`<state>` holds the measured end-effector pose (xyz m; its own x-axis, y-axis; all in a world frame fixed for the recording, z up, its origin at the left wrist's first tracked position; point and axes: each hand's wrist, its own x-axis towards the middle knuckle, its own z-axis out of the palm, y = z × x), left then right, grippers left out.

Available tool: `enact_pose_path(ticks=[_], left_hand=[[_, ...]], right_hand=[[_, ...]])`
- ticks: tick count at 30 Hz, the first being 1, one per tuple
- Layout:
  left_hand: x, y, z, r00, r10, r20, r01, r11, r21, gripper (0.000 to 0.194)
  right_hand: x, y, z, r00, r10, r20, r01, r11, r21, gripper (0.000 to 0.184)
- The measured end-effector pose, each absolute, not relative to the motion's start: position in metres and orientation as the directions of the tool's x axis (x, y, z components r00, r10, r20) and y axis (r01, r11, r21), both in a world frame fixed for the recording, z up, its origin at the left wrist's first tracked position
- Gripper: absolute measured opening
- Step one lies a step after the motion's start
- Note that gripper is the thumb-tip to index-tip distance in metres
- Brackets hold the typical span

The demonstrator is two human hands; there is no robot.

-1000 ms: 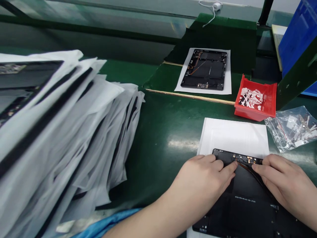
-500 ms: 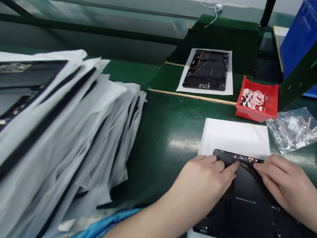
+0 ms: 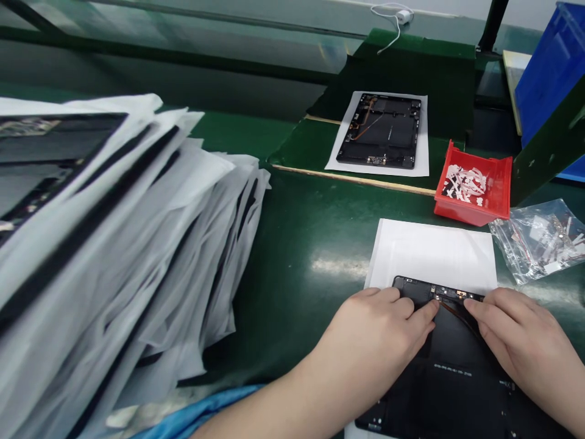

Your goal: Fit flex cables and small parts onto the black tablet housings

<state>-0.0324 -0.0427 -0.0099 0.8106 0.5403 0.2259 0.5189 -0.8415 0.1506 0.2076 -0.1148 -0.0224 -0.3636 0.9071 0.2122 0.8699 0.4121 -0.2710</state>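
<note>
A black opened tablet [image 3: 450, 360] lies on a white sheet [image 3: 432, 251] at the lower right of the green table. My left hand [image 3: 377, 332] rests on the tablet's upper left part, fingers curled, its index fingertip pressing near the small connector on the top edge. My right hand [image 3: 521, 344] lies on the tablet's right side, fingers pressed together on a thin brown cable [image 3: 457, 312] that runs from that connector.
A tall leaning stack of tablets wrapped in white sheets [image 3: 105, 244] fills the left. Another opened tablet on a sheet [image 3: 381, 129] lies at the back. A red bin of white strips [image 3: 473, 188] and a clear bag of small parts [image 3: 542, 239] sit at the right.
Both hands stay on the tablet's top edge; my right hand's fingers have shifted slightly left along the cable. The view has drifted a little.
</note>
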Motion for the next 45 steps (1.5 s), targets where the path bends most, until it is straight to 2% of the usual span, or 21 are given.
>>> enact_pose_path(ticks=[4, 10, 14, 29, 45], left_hand=[[-0.032, -0.041, -0.010, 0.808, 0.540, 0.236, 0.518, -0.841, 0.152, 0.021], [-0.033, -0.042, -0.011, 0.807, 0.538, 0.243, 0.514, -0.843, 0.159, 0.020], [-0.033, -0.043, -0.012, 0.808, 0.538, 0.240, 0.512, -0.843, 0.163, 0.020], [-0.030, -0.041, -0.014, 0.797, 0.536, 0.280, 0.514, -0.844, 0.153, 0.020], [-0.032, -0.040, -0.014, 0.806, 0.533, 0.257, 0.506, -0.846, 0.168, 0.022]], right_hand=[[0.208, -0.119, -0.026, -0.383, 0.902, 0.199, 0.886, 0.419, -0.197, 0.028], [0.201, -0.123, -0.021, -0.460, 0.849, 0.260, 0.877, 0.480, -0.015, 0.033], [0.195, -0.125, -0.017, -0.464, 0.842, 0.274, 0.881, 0.471, 0.043, 0.037], [0.194, -0.124, -0.015, -0.455, 0.844, 0.285, 0.888, 0.455, 0.072, 0.037], [0.202, -0.118, -0.018, -0.444, 0.842, 0.306, 0.881, 0.472, -0.020, 0.032]])
